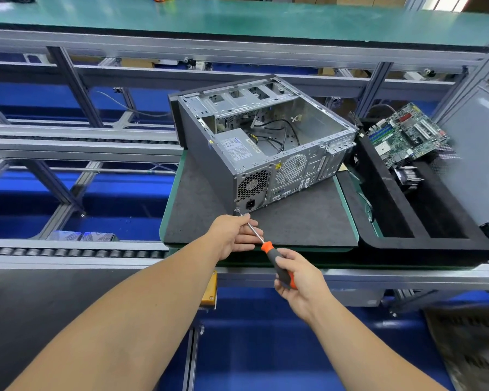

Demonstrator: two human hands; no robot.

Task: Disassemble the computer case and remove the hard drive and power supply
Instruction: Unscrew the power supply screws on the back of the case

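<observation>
- Centrally placed on a dark grey mat [308, 224]: computer case [266, 142], lying on its side, open side up, rear panel turned toward the viewer.
- Seated in the near left corner of the case: power supply [239, 146], silver, label facing up, its fan grille and power socket showing through the rear panel.
- Trailing from the power supply across the case floor: black cables [283, 134].
- Along the far edge of the case: metal drive bays [237, 98]; cannot tell whether a hard drive sits inside.
- Gripped round its orange and black handle by the right hand [299, 277], fingers curled: screwdriver [268, 249], shaft angled up and left, tip meeting the lower left corner of the rear panel.
- Just below that corner: left hand [236, 235], fingers and thumb pinching the metal shaft close to the tip, steadying it.
- Under the mat: green tray [167, 221], resting on the table beside a roller conveyor [68, 252].
- Right of the case, just beside it: black foam bin [393, 221] with long compartments.
- Propped at the far end of the bin, tilted: green motherboard [404, 134]; below it a finned metal part [408, 177], blurred.
- Beyond the case: aluminium frame rails [96, 71], and above them a green-topped shelf [237, 21].
</observation>
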